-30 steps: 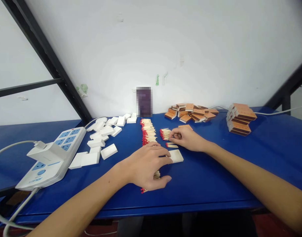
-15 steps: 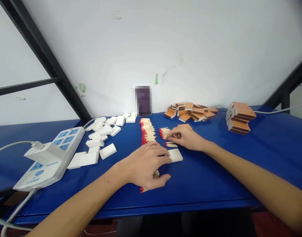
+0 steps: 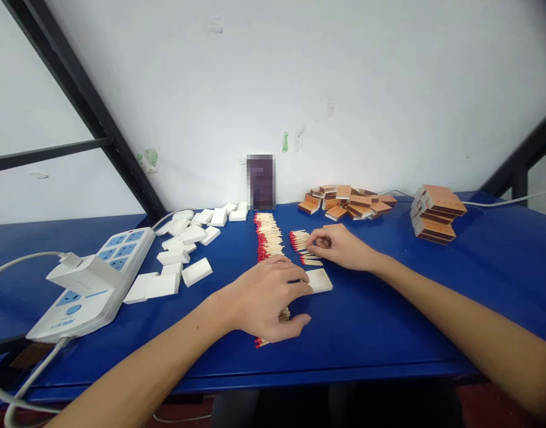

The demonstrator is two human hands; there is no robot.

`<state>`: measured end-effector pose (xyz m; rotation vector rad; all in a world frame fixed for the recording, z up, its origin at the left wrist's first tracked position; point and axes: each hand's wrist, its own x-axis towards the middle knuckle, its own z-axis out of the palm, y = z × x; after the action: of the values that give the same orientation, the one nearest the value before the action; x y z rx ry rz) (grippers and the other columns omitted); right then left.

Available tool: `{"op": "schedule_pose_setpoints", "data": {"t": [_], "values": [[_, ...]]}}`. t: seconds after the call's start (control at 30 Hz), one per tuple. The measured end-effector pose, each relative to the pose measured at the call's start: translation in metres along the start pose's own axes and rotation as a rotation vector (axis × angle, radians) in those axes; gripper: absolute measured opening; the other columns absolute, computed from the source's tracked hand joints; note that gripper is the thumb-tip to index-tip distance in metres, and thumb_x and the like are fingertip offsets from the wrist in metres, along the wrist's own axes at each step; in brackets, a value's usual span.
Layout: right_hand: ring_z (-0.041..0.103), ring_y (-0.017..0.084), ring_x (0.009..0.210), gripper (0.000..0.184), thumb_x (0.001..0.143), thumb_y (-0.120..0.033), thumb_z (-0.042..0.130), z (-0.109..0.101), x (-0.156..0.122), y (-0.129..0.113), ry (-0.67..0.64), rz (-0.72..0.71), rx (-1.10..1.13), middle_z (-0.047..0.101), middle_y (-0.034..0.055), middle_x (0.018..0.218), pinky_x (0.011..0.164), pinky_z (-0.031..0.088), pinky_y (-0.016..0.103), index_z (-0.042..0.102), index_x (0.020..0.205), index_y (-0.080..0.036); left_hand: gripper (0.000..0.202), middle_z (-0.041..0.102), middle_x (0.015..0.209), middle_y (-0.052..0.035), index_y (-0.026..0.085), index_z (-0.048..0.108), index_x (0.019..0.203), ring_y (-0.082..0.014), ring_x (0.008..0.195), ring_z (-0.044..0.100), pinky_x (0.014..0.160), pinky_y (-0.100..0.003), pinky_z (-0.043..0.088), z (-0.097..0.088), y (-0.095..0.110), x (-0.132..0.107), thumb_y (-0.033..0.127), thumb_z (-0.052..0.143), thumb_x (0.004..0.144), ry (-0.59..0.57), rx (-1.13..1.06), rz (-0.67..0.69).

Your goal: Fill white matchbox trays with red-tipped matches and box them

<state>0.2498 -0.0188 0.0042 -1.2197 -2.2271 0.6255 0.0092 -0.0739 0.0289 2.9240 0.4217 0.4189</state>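
Right hand fingers pinch the small match bunch, strays now drawn in; left hand stays spread open on the match row.

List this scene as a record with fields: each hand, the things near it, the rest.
left hand: open, palm down over the near end of the match row, fingers touching a white tray
right hand: fingers pinching a match bunch
left of row: white trays, power strip
far right: orange sleeves, stacked boxes
surface: blue table
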Motion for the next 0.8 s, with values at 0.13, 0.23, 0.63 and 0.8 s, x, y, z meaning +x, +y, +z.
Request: {"op": "schedule_pose_setpoints", "data": {"t": [0.13,0.23,0.63,0.8], "values": [[0.042,0.012,0.053,0.025,0.088,-0.038,0.058,0.0019,0.0008,0.0041,0.023,-0.038,-0.068,0.051,-0.0033,0.055,0.053,0.031,0.026,0.073,0.085,-0.019,0.033,0.071,0.109,-0.0102,0.015,0.069,0.110,-0.0256,0.097,0.067,0.099,-0.043,0.044,0.0001,0.0000,0.0001,0.038,0.060,0.087,-0.003,-0.002,-0.002],[0.043,0.012,0.054,0.026,0.089,-0.039,0.057,0.0032,0.0010,0.0065,0.033,-0.049,-0.080,0.053,-0.0025,0.056,0.054,0.032,0.026,0.073,0.086,-0.019,0.033,0.071,0.109,-0.0103,0.014,0.070,0.109,-0.0253,0.097,0.067,0.100,-0.043,0.043,0.0003,0.0001,0.0001,0.037,0.060,0.087,-0.003,-0.007,-0.003],[0.047,0.014,0.058,0.026,0.089,-0.038,0.059,0.0031,0.0011,0.0065,0.033,-0.055,-0.128,0.061,0.0007,0.061,0.058,0.034,0.027,0.078,0.087,-0.020,0.033,0.071,0.109,-0.0108,0.014,0.070,0.109,-0.0259,0.097,0.067,0.099,-0.043,0.044,-0.0003,0.0008,-0.0001,0.037,0.059,0.087,-0.007,0.001,-0.003],[0.047,0.014,0.057,0.028,0.089,-0.039,0.059,0.0033,0.0010,0.0076,0.038,-0.053,-0.110,0.062,0.0011,0.061,0.057,0.034,0.027,0.080,0.089,-0.020,0.034,0.070,0.109,-0.0106,0.013,0.070,0.109,-0.0254,0.097,0.067,0.100,-0.043,0.043,-0.0003,0.0004,0.0000,0.036,0.060,0.087,-0.002,0.003,-0.001]]}}
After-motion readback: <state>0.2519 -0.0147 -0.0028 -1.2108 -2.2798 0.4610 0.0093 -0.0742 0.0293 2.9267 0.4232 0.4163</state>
